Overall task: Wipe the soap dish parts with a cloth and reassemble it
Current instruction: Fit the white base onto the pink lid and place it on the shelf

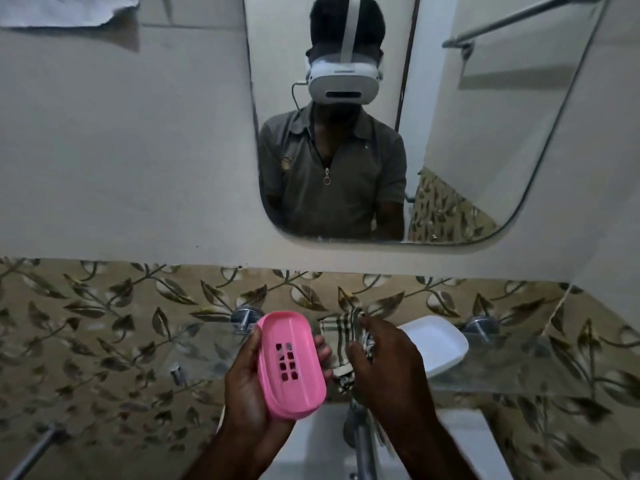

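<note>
So here's where we are: our left hand (249,379) has the pink slotted insert (291,365) cupped from underneath, thumb along one long rim and fingertips wrapped over the other. It's held up in the air over the basin (311,445), just in front of the glass shelf (519,372). Our right hand (388,368) has the checked cloth (337,336) bunched up in curled fingers, right beside the insert but not obviously touching it. The white base (434,342) sits on the shelf towards its right end, near the right-hand bracket and close to the front edge. Handling-wise, the insert looks like thin, stiff, light plastic, and we'd guess it's slick if there's any soap film or water left on it, so gripping by the raised rims like this seems smarter than pinching the flat middle. The slots could snag the cloth a bit. The cloth is soft and floppy, so wadding it up is probably best for pushing into corners. We'd lift the base by its long sides, carefully, since glass under hard plastic isn't forgiving.
</note>
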`<state>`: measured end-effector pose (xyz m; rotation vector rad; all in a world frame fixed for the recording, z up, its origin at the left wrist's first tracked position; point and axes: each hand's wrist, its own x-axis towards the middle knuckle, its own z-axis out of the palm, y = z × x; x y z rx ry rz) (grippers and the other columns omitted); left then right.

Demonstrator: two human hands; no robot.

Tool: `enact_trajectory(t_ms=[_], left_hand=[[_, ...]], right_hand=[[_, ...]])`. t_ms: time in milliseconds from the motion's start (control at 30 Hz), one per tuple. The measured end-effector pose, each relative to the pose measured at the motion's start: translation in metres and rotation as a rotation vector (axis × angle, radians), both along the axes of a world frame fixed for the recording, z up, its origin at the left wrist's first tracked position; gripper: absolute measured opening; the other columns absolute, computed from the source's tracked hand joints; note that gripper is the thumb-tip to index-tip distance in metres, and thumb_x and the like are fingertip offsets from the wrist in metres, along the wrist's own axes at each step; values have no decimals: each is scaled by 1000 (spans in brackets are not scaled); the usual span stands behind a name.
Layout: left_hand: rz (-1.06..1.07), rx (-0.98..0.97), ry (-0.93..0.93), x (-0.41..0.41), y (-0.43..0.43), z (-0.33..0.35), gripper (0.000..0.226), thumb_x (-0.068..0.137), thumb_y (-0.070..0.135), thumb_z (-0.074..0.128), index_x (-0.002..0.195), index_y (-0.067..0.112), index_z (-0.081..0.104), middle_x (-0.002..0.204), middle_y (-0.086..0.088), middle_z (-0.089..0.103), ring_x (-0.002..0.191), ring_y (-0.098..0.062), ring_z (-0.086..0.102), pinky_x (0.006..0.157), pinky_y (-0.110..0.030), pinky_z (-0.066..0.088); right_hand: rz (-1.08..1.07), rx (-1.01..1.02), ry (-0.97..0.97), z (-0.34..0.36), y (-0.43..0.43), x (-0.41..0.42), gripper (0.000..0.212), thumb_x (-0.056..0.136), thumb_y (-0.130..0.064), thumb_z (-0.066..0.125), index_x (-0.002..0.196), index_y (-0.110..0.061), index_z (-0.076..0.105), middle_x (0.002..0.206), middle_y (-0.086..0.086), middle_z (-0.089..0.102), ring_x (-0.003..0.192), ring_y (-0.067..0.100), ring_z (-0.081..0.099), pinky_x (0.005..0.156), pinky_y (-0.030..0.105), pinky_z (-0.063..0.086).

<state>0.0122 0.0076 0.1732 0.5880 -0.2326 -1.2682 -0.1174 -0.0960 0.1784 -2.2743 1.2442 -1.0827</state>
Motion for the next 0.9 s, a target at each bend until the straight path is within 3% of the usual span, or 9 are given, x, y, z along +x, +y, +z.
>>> enact_trajectory(t_ms=[200, 300, 367, 467, 533, 600, 700, 800, 900], left_hand=[[6, -32, 2, -1, -24, 3, 75, 76, 57, 56, 122, -1, 62, 117, -27, 65, 96, -40, 66, 87, -53, 52], [-3, -34, -31, -1, -29, 1, 69, 79, 56, 52, 118, 1, 66, 114, -25, 66, 95, -39, 67, 86, -52, 53], [-13, -35, -39, -3, -31, 1, 67, 81, 55, 49, 116, 1, 67, 114, -25, 66, 96, -39, 68, 86, -52, 53], [-35, -32, -50, -4, -34, 1, 68, 82, 54, 49, 118, -1, 65, 116, -27, 64, 98, -40, 67, 84, -51, 54], [-52, -33, -72, -5, -33, 2, 70, 81, 54, 52, 123, -1, 62, 119, -27, 63, 100, -40, 65, 85, -50, 54], [-73, -52, -105, -3, -32, 6, 76, 74, 54, 64, 126, -1, 59, 124, -27, 60, 104, -40, 63, 90, -51, 51], [-123, -114, -147, 1, -29, 9, 85, 63, 51, 78, 129, 0, 57, 128, -26, 58, 109, -39, 61, 100, -53, 42], [-181, -134, -200, 0, -26, 13, 87, 65, 51, 78, 132, 1, 54, 132, -26, 55, 114, -39, 58, 110, -56, 28], [-255, -109, -275, -12, -25, 17, 79, 63, 52, 80, 125, 5, 62, 122, -22, 64, 107, -33, 63, 97, -48, 47]], right_hand=[[-74, -126, 82, -5, -8, -33, 43, 74, -31, 81, 113, -15, 67, 108, 3, 72, 104, 26, 65, 89, 40, 48], [-40, 20, 394, -17, -12, -49, 67, 81, -53, 68, 138, -23, 50, 140, -1, 54, 137, 19, 40, 117, 42, 15], [8, 49, 464, -22, -14, -55, 73, 80, -58, 65, 143, -30, 41, 142, -7, 50, 141, 13, 32, 119, 36, 0], [68, 2, 441, -15, -10, -60, 67, 65, -30, 87, 126, -22, 62, 114, 2, 69, 116, 24, 60, 114, 44, 25], [50, -159, 361, -7, -5, -65, 64, 38, -2, 94, 98, -13, 75, 78, 5, 75, 74, 27, 72, 82, 43, 56], [53, -313, 300, 6, 3, -69, 61, 34, 9, 91, 89, -10, 77, 68, 4, 73, 58, 26, 70, 63, 41, 59], [109, -295, 133, 25, 12, -81, 49, 56, 5, 85, 102, -8, 75, 90, 5, 76, 79, 26, 73, 78, 42, 58], [262, -71, -207, 60, 30, -95, 36, 69, -25, 67, 103, -31, 73, 102, -18, 72, 91, -2, 68, 78, 10, 51], [552, 196, -521, 77, 29, -96, 34, 65, -17, 60, 93, -29, 76, 95, -10, 75, 85, 3, 70, 67, 13, 53]])
